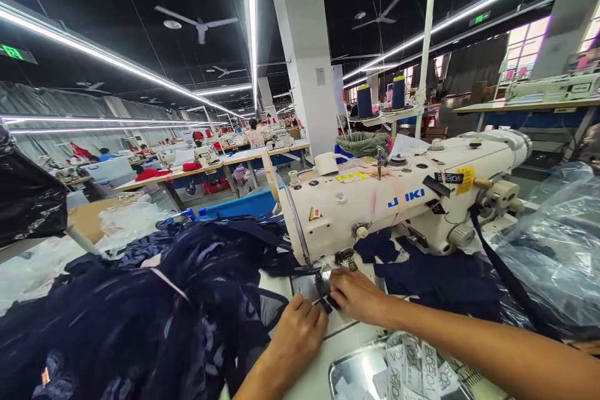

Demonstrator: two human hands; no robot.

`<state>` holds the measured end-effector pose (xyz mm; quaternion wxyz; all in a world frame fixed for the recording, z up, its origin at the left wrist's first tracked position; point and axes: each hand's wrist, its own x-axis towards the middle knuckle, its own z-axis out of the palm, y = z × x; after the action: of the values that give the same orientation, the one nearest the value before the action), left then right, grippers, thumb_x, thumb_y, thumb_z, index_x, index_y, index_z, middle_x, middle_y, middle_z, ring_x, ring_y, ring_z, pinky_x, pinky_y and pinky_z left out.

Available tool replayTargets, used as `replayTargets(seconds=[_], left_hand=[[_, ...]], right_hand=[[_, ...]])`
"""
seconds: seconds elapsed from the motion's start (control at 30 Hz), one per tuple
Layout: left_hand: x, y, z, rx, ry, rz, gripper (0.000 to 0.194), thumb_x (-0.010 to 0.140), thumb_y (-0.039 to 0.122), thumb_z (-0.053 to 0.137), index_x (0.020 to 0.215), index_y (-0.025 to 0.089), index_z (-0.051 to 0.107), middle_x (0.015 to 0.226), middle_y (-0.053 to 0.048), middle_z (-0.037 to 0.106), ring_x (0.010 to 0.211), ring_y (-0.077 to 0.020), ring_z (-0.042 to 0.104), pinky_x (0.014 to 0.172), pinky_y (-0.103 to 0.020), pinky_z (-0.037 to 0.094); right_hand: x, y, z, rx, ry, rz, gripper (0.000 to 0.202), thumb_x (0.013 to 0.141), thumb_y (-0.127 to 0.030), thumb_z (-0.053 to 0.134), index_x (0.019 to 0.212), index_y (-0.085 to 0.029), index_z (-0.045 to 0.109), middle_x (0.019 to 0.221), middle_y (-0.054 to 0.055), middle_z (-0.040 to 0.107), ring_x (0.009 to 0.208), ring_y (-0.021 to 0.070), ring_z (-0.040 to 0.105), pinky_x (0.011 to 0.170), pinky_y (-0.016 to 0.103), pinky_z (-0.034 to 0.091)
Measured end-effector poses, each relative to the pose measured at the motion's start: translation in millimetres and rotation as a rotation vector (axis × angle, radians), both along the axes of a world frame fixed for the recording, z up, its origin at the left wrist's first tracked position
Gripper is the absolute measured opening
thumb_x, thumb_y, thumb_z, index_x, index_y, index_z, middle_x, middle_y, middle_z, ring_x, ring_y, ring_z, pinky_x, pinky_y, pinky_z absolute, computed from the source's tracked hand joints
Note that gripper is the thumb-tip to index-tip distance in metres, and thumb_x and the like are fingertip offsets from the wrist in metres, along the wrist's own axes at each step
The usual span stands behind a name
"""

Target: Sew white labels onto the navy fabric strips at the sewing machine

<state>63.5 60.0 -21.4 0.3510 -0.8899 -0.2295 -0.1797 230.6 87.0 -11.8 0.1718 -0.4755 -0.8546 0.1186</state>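
Observation:
A white sewing machine (337,212) stands before me, its needle and presser foot (321,281) above a metal plate. My left hand (300,328) is closed just in front of the foot, fingers pinched on the edge of a small dark fabric piece (330,304). My right hand (354,294) grips the same piece from the right, close beside the needle. The fingers hide most of the piece. A large heap of navy patterned fabric (154,300) lies to the left of my left hand.
A metal tray (347,369) with printed labels (412,365) sits at the front right. Navy fabric (435,278) and clear plastic bags (557,244) lie at right. Thread cones (398,94) stand behind the machine. A black plastic bag (28,187) hangs at far left.

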Motion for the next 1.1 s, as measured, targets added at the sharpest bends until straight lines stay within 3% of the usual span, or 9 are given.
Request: replayTargets(seconds=[0.2, 0.6, 0.83, 0.97, 1.1], left_hand=[[2.8, -1.6, 0.3, 0.006, -0.066, -0.006, 0.027, 0.082, -0.001, 0.031, 0.080, 0.009, 0.055, 0.054, -0.003, 0.054, 0.049, -0.0155, 0.049, 0.057, -0.030, 0.037], [4.3, -1.9, -0.7, 0.020, 0.014, 0.019, 0.026, 0.080, -0.001, 0.033, 0.078, 0.006, 0.058, 0.054, -0.003, 0.054, 0.050, -0.0153, 0.049, 0.058, -0.030, 0.036], [5.6, 0.4, -4.1, 0.007, 0.030, 0.017, 0.027, 0.080, 0.000, 0.033, 0.072, 0.009, 0.057, 0.054, -0.003, 0.053, 0.051, -0.0158, 0.047, 0.058, -0.031, 0.034], [4.8, 0.4, -6.7, -0.007, 0.044, 0.017, 0.024, 0.081, 0.001, 0.035, 0.072, 0.009, 0.056, 0.055, -0.003, 0.053, 0.051, -0.0159, 0.047, 0.058, -0.031, 0.033], [5.4, 0.5, -7.6, -0.038, 0.064, 0.008, 0.024, 0.080, 0.000, 0.036, 0.068, 0.011, 0.054, 0.055, -0.002, 0.052, 0.050, -0.0150, 0.046, 0.057, -0.030, 0.032]], right_hand=[[-2.7, 1.7, -2.9, -0.059, 0.081, -0.032, 0.016, 0.076, -0.010, 0.045, 0.065, -0.016, 0.055, 0.076, 0.004, 0.060, 0.072, 0.0162, 0.055, 0.063, 0.024, 0.035], [-3.1, 0.9, -6.9, -0.066, 0.125, -0.041, 0.015, 0.076, -0.011, 0.045, 0.068, -0.016, 0.056, 0.077, 0.005, 0.059, 0.074, 0.0169, 0.055, 0.067, 0.025, 0.036], [-3.9, -1.2, -5.1, -0.048, 0.131, -0.036, 0.017, 0.076, -0.009, 0.046, 0.069, -0.016, 0.059, 0.075, 0.004, 0.060, 0.073, 0.0165, 0.055, 0.067, 0.025, 0.037], [6.1, -0.9, -4.4, -0.129, 0.219, 0.071, 0.014, 0.077, -0.013, 0.052, 0.077, -0.018, 0.065, 0.080, 0.002, 0.062, 0.077, 0.0161, 0.056, 0.070, 0.025, 0.040], [13.6, -11.4, -4.0, -0.029, 0.132, 0.195, 0.018, 0.076, -0.010, 0.054, 0.086, -0.020, 0.065, 0.096, 0.003, 0.060, 0.089, 0.0176, 0.053, 0.080, 0.028, 0.040]])
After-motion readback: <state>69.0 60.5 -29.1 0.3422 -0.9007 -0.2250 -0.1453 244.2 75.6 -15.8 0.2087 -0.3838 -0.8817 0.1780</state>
